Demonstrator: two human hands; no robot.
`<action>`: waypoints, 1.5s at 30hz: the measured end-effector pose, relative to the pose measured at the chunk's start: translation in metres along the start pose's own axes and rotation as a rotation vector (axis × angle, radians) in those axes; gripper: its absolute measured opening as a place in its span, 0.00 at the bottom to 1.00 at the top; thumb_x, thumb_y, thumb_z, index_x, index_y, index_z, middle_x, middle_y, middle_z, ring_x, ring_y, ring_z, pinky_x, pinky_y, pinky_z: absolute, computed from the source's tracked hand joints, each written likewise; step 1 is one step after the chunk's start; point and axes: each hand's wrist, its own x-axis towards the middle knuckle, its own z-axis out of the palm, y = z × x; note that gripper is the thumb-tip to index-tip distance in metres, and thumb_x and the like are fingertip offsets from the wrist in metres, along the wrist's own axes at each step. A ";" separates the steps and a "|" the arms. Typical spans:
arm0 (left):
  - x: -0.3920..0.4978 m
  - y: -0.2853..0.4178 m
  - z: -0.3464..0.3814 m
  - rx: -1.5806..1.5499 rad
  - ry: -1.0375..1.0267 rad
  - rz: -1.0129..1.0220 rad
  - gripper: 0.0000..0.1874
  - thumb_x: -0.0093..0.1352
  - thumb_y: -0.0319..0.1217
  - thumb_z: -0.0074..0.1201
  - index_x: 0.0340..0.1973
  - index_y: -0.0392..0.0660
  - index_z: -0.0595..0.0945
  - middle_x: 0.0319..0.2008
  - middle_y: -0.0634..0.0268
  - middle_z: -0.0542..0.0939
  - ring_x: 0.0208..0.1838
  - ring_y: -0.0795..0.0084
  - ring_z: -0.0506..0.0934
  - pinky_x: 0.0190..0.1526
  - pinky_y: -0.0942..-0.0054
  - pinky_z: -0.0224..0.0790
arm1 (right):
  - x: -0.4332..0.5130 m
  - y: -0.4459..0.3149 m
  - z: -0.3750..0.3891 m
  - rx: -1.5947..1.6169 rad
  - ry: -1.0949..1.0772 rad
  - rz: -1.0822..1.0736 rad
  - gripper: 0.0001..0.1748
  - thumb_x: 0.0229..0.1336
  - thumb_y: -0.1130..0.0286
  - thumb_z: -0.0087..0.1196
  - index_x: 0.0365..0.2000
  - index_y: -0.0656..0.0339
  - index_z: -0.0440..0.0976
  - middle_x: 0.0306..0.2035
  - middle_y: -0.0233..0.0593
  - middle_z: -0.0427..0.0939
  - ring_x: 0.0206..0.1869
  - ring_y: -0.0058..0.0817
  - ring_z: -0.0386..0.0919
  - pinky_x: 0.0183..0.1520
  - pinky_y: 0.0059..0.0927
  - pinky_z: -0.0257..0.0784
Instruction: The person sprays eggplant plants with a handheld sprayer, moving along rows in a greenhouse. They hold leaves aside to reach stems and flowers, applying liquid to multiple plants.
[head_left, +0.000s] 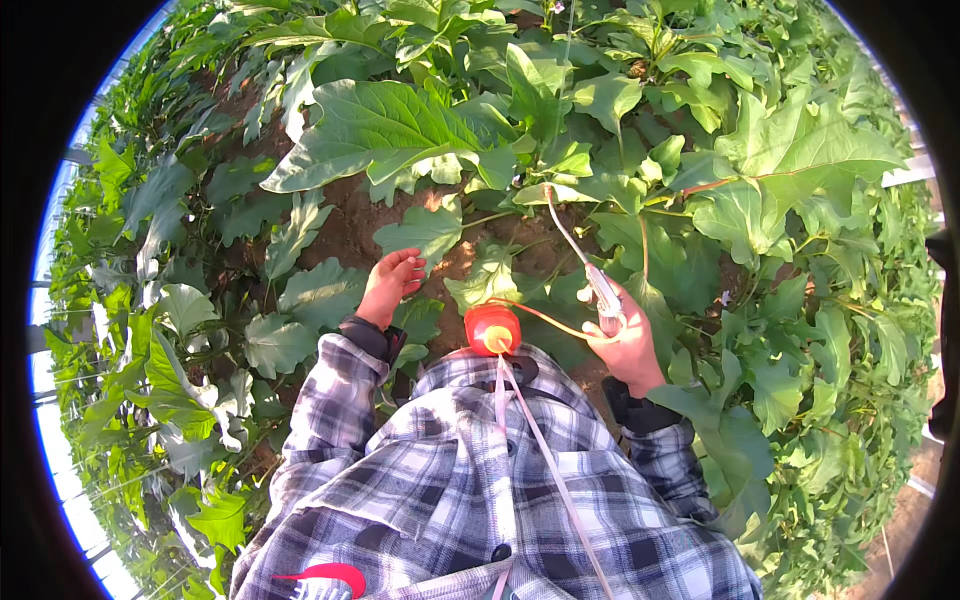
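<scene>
My right hand (626, 337) grips a handheld sprayer (602, 292) with a thin metal wand. The wand's orange-brown tip touches or lies just in front of a leaf near a plant's centre. From the sprayer an orange tube (547, 319) runs to a red bottle with a yellow-orange cap (493, 330), which hangs at my waist from a pale ribbon (540, 442) around my neck. My left hand (391, 286), its fingers loosely curled and holding nothing that I can see, is beside a broad green leaf (424, 234).
Dense, lobed-leaf plants, probably eggplants (390, 127), surround me on both sides. Brown soil (337, 225) shows between them. A thin vertical string (568, 60) rises from the plant ahead. Pale structure parts show at the far left rim.
</scene>
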 end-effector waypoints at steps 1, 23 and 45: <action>0.014 0.010 0.005 0.051 -0.023 0.021 0.20 0.82 0.37 0.49 0.65 0.43 0.77 0.56 0.66 0.84 0.53 0.75 0.81 0.55 0.72 0.74 | 0.014 0.000 0.000 0.066 -0.009 -0.002 0.39 0.54 0.85 0.60 0.68 0.66 0.68 0.52 0.28 0.77 0.41 0.11 0.67 0.47 0.17 0.70; 0.340 -0.071 0.121 0.637 -0.238 0.384 0.22 0.80 0.32 0.49 0.69 0.45 0.74 0.60 0.53 0.81 0.62 0.61 0.80 0.61 0.62 0.76 | 0.056 0.028 -0.041 -0.896 0.027 0.214 0.35 0.48 0.67 0.64 0.59 0.64 0.75 0.49 0.56 0.81 0.53 0.56 0.80 0.58 0.45 0.76; 0.280 0.011 0.134 -0.205 -0.743 -0.374 0.19 0.82 0.41 0.49 0.63 0.47 0.77 0.59 0.55 0.81 0.59 0.59 0.80 0.61 0.61 0.77 | 0.126 0.102 -0.001 0.396 0.123 0.332 0.15 0.59 0.63 0.61 0.39 0.65 0.82 0.35 0.35 0.85 0.38 0.23 0.81 0.44 0.25 0.72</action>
